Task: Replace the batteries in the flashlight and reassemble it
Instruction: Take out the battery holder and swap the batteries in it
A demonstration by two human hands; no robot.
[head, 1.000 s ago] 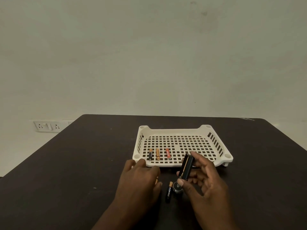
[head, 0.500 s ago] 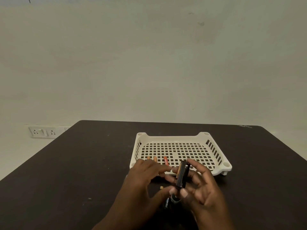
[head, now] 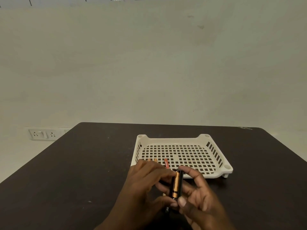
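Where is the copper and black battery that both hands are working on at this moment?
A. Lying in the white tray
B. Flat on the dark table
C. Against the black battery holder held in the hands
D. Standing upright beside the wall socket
C: the copper and black battery lies along the black battery holder, which the right hand grips while the left hand pinches the battery, in front of the white tray.

Dark brown table (head: 83, 171) carried everything. White perforated tray (head: 169, 140) sat directly on it, right of centre, toward far edge. Black battery (head: 167, 209) lay on tabletop near front, mostly hidden. Pale specks and scuffs dotted surface at left. Faint mark showed at far right corner. Far edge met wall.
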